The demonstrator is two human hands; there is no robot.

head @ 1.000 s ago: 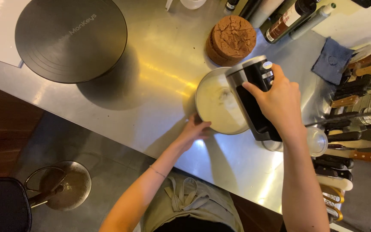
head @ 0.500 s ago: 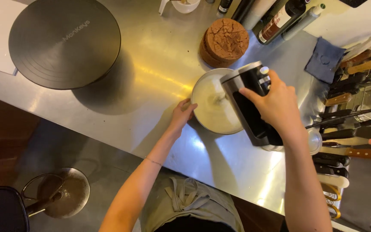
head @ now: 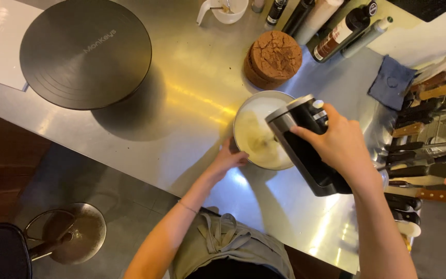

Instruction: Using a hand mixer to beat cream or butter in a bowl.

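A: What is at the centre?

B: A metal bowl (head: 264, 129) of pale cream, on the steel counter (head: 181, 103) near its front edge. A black and silver hand mixer (head: 305, 147) is held over it.

A: And the hands?

B: The right hand (head: 339, 144) is clenched around the mixer's handle. The left hand (head: 228, 160) rests against the bowl's near rim; whether it grips is unclear.

A: Around them?

B: Just behind the bowl, a brown cake (head: 273, 59). Far left, a dark turntable (head: 85, 51). Right, a blue cloth (head: 392, 82) and knives (head: 424, 170).
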